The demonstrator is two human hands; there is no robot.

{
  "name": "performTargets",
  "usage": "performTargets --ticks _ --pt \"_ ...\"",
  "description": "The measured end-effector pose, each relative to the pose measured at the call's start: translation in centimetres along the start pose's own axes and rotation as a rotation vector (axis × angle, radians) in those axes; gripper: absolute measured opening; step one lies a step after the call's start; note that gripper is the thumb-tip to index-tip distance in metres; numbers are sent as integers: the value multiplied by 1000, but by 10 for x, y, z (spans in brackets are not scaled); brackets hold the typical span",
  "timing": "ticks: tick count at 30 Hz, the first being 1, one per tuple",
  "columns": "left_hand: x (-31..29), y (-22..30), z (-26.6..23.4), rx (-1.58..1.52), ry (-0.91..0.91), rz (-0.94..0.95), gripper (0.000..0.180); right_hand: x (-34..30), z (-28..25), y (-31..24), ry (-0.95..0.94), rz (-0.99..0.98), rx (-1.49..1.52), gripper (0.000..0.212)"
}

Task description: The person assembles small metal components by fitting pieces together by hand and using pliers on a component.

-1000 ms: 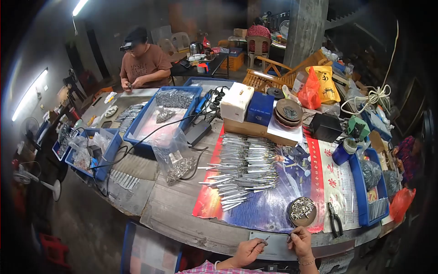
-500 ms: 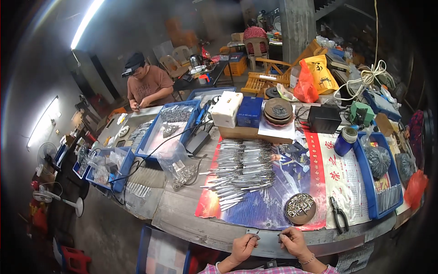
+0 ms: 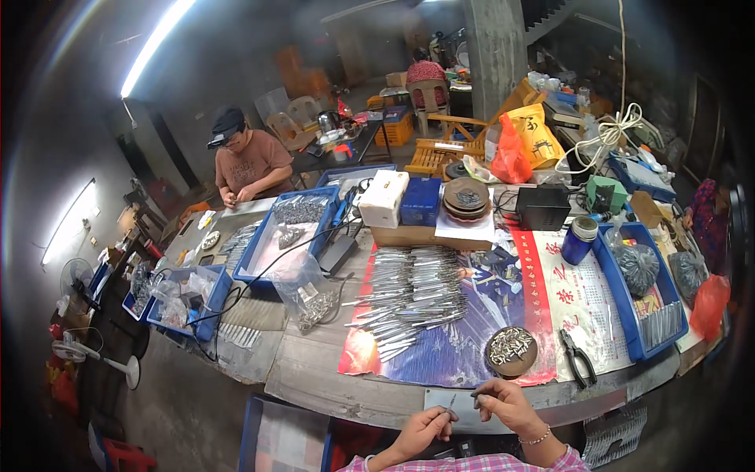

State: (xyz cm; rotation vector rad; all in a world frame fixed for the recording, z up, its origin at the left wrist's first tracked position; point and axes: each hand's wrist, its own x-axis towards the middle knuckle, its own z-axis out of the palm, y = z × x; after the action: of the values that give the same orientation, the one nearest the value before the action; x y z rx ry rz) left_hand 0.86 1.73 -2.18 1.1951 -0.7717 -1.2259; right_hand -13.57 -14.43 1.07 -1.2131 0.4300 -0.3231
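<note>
At the near table edge, my left hand is closed in a pinch, with a small thin metal piece sticking up from its fingertips. Just to the right, my right hand has its thumb and fingertips pressed together; whatever they hold is too small to make out. The two hands are a little apart, over a grey metal plate. Beyond the right hand stands a round bowl of small metal pieces. Farther left, slim metal rods lie in stacked rows on a printed poster.
Black-handled pliers lie right of the bowl. Blue trays with bagged parts line the table's right and left. Boxes, a stack of dishes and a blue jar stand behind the rods. A co-worker sits at the far left.
My right hand has risen and moved slightly away from me. The thin piece in my left fingertips now points upward. The whole view has shifted a little.
</note>
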Motion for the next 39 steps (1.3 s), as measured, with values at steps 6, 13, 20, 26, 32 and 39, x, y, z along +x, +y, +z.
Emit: performTargets --ticks 6,13,20,26,32,39 --pt "-3 3 -2 -602 -306 -208 25 13 19 -4 -282 142 -3 18" --pt "-8 0 2 -703 -435 -185 28 8 33 -7 -311 83 143 11" --pt "-14 12 -1 -262 -235 -60 27 3 63 -18 -63 68 -226 4" --pt "-13 14 9 281 52 201 24 9 43 3 -57 -5 -236 14" --pt "-8 7 1 141 40 199 23 15 26 3 -66 -76 -120 19" --pt "9 -18 -21 381 341 262 16 9 -9 13 98 111 -51 11"
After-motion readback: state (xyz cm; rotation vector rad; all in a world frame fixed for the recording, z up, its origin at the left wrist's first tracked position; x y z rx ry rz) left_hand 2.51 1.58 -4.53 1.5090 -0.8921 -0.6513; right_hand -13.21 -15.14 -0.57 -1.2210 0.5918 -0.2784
